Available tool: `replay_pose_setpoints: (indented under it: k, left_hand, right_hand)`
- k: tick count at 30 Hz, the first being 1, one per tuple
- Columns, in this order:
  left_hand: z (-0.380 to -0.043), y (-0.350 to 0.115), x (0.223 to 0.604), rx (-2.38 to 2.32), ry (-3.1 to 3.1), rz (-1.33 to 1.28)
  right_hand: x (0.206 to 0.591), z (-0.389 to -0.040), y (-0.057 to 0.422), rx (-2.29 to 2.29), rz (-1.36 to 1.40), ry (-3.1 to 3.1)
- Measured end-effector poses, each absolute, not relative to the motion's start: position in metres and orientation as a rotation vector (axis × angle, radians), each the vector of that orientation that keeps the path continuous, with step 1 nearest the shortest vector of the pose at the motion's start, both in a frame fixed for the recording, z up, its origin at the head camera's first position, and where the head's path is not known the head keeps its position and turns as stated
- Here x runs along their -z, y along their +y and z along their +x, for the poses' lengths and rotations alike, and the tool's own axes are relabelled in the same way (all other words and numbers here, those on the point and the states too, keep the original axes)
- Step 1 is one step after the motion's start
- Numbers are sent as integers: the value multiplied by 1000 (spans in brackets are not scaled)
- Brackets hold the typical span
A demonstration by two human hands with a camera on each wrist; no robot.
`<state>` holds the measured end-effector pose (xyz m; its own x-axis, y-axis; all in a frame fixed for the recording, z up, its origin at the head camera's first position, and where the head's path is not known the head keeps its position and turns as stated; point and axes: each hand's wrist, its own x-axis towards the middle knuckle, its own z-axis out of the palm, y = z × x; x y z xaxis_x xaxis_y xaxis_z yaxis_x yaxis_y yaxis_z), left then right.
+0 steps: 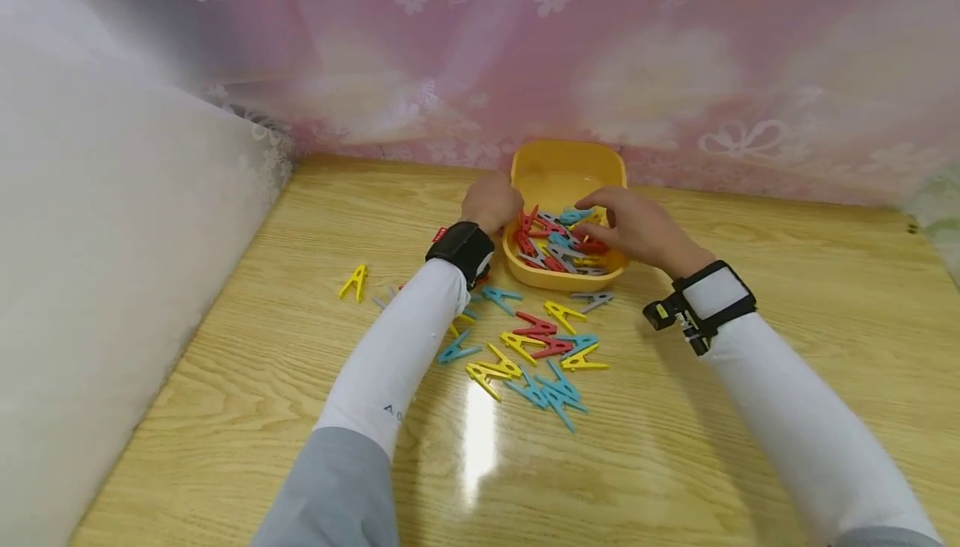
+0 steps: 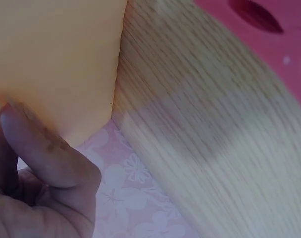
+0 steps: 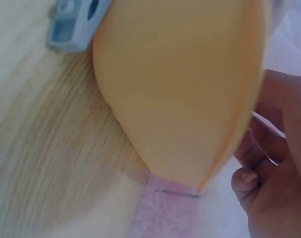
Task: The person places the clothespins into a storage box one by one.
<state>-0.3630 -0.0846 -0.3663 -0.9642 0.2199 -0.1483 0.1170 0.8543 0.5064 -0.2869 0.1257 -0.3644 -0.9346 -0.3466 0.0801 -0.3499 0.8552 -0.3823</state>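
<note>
An orange-yellow plastic basket [image 1: 558,282] stands at the back of the table, holding a heap of red, grey, blue and yellow clothespins [image 1: 561,255]. My left hand [image 1: 492,201] grips the basket's left side; in the left wrist view its thumb [image 2: 46,144] lies against the outer wall, while its other fingers are mostly hidden. Over the right rim reaches my right hand [image 1: 637,226], thumb and forefinger spread apart above the heap. Part of that hand [image 3: 284,158] shows beyond the basket wall [image 3: 175,89] in the right wrist view.
Several loose clothespins [image 1: 517,345] lie scattered on the wooden table [image 1: 675,464] in front of the basket. One yellow clothespin [image 1: 354,283] lies apart at the left. A pink flowered curtain [image 1: 465,55] hangs right behind the basket, and a white wall [image 1: 112,222] borders the left.
</note>
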Motion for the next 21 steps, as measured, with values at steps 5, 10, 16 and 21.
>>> replay_pose_setpoints:
  k: [5,10,16,21]
  left_hand:
    - [-364,-91,367,-691,2906,218]
    - [-366,-99,368,-648,2960,189]
    - [-369,-104,368,-670,2959,194]
    - [-370,-104,369,-622,2978,194]
  right_hand:
    - [366,-272,127,-646,595,-2899]
    - [376,-256,130,-708,623,-2801]
    - [388,-236,131,-818,741,-2723]
    - [395,-216,130,-813,760,-2621]
